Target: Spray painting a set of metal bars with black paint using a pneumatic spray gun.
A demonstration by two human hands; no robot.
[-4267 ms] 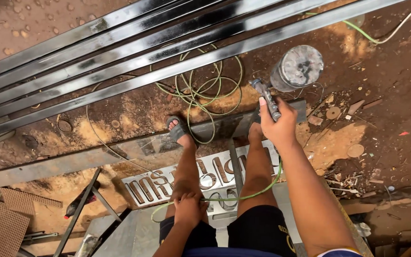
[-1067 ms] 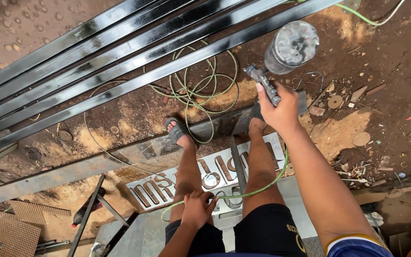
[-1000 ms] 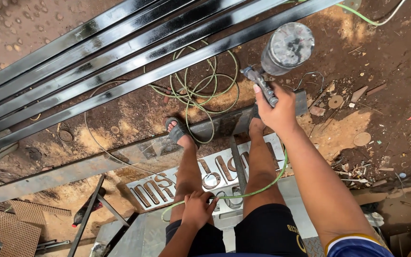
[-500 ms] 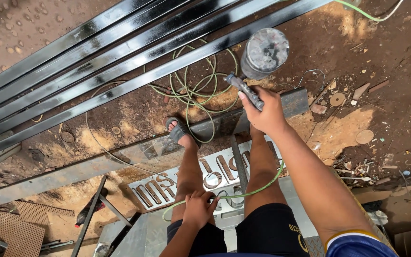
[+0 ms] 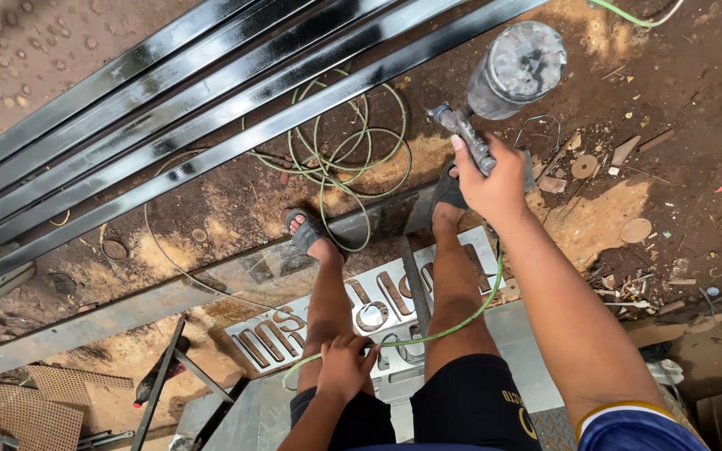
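While the right hand (image 5: 495, 179) is raised over the dirt floor (image 5: 695, 108), it holds a paint spray gun (image 5: 495, 100) by the grip, fingers (image 5: 466, 157) wrapped tight around the handle beneath the body. The gravity-feed cup (image 5: 518, 58) sits above and ahead of the hand, tilted toward the black steel tubes (image 5: 211, 108) laid side by side across the upper part of the view.

Handling judgement: the gun is rigid metal and probably top-heavy, because the cup stands above the grip. The handle is the correct place to hold it; the cup is round, paint-coated and likely slippery. A green air hose (image 5: 428, 334) trails from the gun down past the legs, so expect a light drag on the wrist. More of the hose lies in a coil (image 5: 344, 142) on the floor, just beside the sandalled left foot (image 5: 311, 234).

The left hand (image 5: 346, 367) rests on the left thigh, fingers curled loosely against the leg, with the hose passing just beside it. A cut-out metal panel (image 5: 353, 309) lies under the legs.
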